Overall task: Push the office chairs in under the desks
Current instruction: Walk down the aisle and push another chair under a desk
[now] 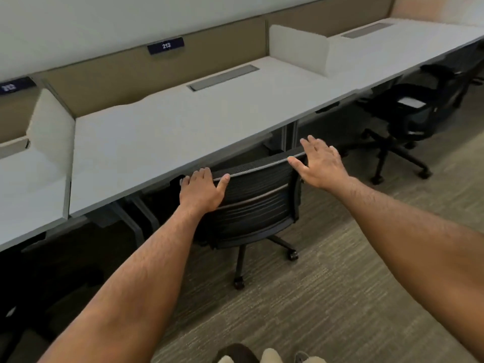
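A black mesh-backed office chair [256, 203] stands tucked against the front edge of the white desk [162, 132] labelled 213, its seat hidden beneath the desktop. My left hand [201, 191] grips the left end of the backrest's top rail, fingers curled over it. My right hand [320, 163] hovers at the rail's right end with fingers spread, palm down, touching it lightly or just above it. A second black office chair [400, 121] sits at the neighbouring desk [392, 51] to the right, partly under it.
White divider panels [298, 45] separate the desks, with a tan partition wall behind. A grey cable tray lid [222, 77] is set into the desktop. Desk legs [289, 134] stand beside the chair. Striped carpet [340, 284] covers the floor behind the chairs.
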